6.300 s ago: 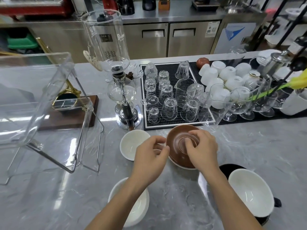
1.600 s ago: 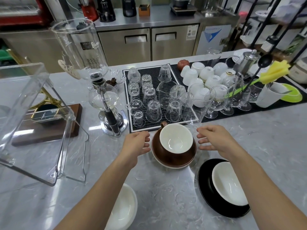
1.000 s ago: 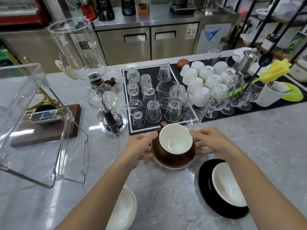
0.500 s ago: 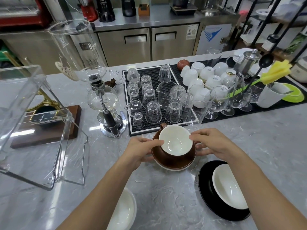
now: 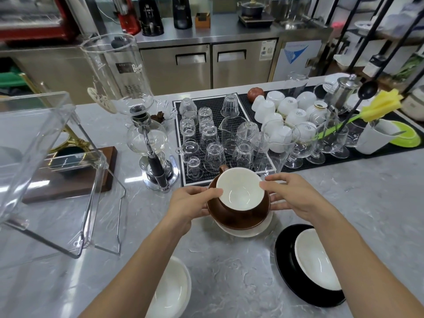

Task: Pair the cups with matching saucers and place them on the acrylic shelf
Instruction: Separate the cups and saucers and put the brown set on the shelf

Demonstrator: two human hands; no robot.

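Note:
A brown cup (image 5: 239,196) with a white inside stands on its brown saucer (image 5: 241,218), and a white edge shows under the saucer. My left hand (image 5: 190,203) grips the pair on the left, thumb at the cup's rim. My right hand (image 5: 292,197) grips it on the right in the same way. A black cup (image 5: 317,258) with a white inside sits on a black saucer (image 5: 284,253) at the lower right. A white cup (image 5: 172,290) stands at the bottom edge. The clear acrylic shelf (image 5: 46,157) stands at the left.
Behind the brown cup a black mat (image 5: 220,177) holds several upturned glasses. A glass siphon brewer (image 5: 149,143) stands between the mat and the shelf. White cups (image 5: 284,106), stemmed glasses and a steel pot (image 5: 341,92) crowd the back right.
Both hands moved in from the sides and took hold of the brown cup and saucer. The pair now looks slightly raised and tilted toward me.

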